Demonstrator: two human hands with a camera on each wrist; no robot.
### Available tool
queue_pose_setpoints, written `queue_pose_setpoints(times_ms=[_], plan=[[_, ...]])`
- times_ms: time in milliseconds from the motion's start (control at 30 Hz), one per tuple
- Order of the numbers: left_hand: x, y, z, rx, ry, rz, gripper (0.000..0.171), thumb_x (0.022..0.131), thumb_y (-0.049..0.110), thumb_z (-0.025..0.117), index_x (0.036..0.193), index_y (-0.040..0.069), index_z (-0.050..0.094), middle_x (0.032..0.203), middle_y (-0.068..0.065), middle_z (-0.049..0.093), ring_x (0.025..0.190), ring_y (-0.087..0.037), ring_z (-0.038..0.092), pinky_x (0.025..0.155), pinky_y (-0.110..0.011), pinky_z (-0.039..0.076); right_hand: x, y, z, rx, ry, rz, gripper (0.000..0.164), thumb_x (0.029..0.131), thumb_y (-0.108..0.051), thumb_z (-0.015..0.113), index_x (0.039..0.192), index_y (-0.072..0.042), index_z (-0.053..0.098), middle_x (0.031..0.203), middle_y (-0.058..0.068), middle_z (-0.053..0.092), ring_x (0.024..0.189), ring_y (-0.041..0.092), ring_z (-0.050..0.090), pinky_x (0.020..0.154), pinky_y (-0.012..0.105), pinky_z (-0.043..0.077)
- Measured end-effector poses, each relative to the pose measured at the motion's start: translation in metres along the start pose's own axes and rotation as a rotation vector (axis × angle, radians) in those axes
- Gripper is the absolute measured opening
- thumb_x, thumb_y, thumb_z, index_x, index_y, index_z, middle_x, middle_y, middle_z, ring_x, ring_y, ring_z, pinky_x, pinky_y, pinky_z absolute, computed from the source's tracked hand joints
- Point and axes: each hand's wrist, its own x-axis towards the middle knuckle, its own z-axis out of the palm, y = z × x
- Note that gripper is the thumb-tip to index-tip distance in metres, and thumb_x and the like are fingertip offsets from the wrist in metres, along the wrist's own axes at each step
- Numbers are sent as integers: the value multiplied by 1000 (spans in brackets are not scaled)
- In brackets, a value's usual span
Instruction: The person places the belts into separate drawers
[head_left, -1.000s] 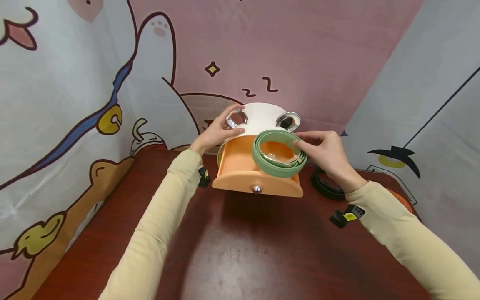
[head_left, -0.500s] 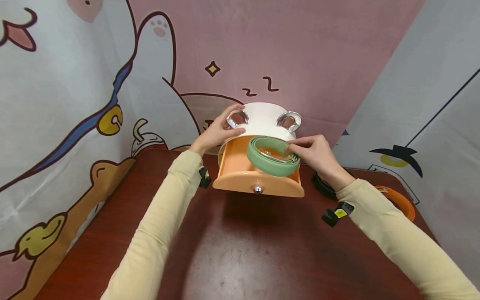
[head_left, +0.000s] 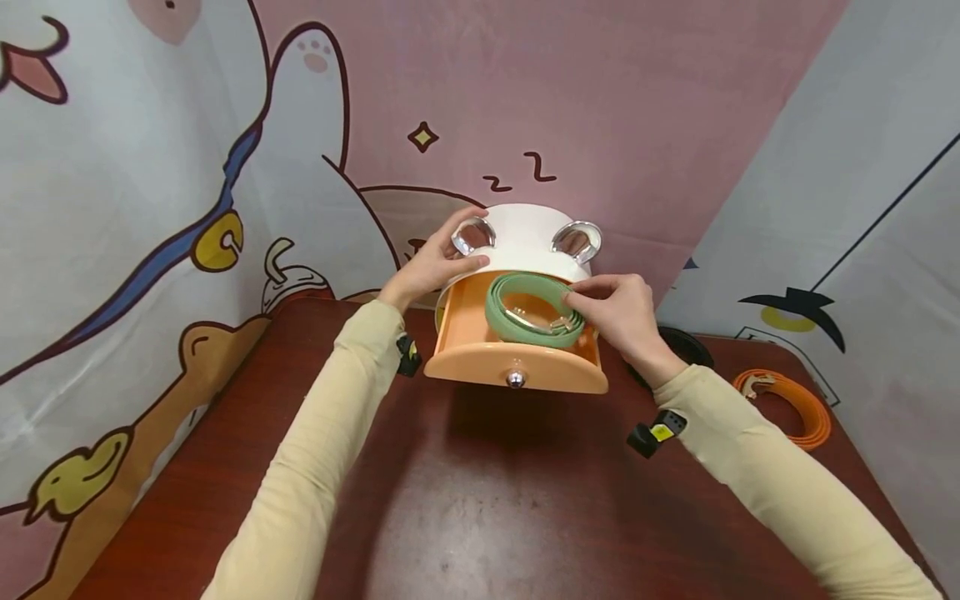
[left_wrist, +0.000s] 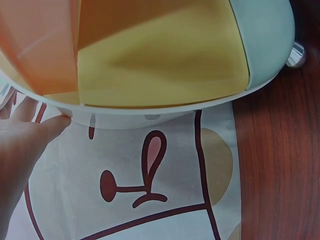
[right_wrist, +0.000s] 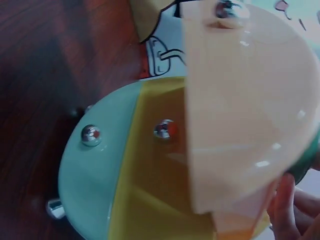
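A rounded white drawer cabinet [head_left: 525, 242] with two silver ear-shaped parts stands at the back of the table. Its orange drawer [head_left: 517, 367], with a silver knob, is pulled out at the top. My left hand [head_left: 433, 265] holds the cabinet's upper left side, thumb and fingers spread about the silver ear. A coiled green belt [head_left: 498, 318] with a metal buckle is over and partly within the drawer, and my right hand [head_left: 621, 315] pinches its right edge. In the right wrist view the drawer front hides most of the belt.
On the right of the dark red table [head_left: 465, 500] lie a coiled orange belt [head_left: 808, 412] and a coiled black belt [head_left: 688, 343], partly behind my right wrist. A yellow drawer [right_wrist: 150, 190] and a green drawer [right_wrist: 97, 165] sit lower in the cabinet. Printed cloth hangs close behind.
My right hand has moved left and down with the green belt, bringing it into the drawer opening. The left hand and cabinet have stayed in place.
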Motion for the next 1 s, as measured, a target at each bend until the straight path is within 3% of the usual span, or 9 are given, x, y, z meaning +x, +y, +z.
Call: queue_pose_setpoints(times_ms=[267,533,733,1000], plan=[[0,-1,1,9,-6,1,67,92,2,64,148,7,29,126,-25,46,86,-20,54,74,-28,45,-8,8,14,-98,109,-164,19,78,-19,75,92,-6,77,74,8,72,67,22,67,64,36,42],[0,-1,0,15,6,-9,66,92,4,65,148,11,31,123,-19,49,84,-19,54,74,-28,46,-10,9,16,-65,87,-254,19,82,-15,77,96,-3,75,84,9,73,74,21,70,68,34,49],[0,0,0,8,5,0,67,92,3,64,149,9,30,127,-27,46,81,-19,53,72,-27,44,-12,11,14,-59,66,-313,14,83,-5,72,95,1,74,85,12,73,74,24,70,66,41,55],[1,-1,0,26,5,7,67,92,2,65,148,8,30,114,-16,52,78,-18,53,69,-27,44,-20,7,-2,3,45,-302,12,83,0,71,95,2,74,84,11,72,74,22,69,66,21,53]])
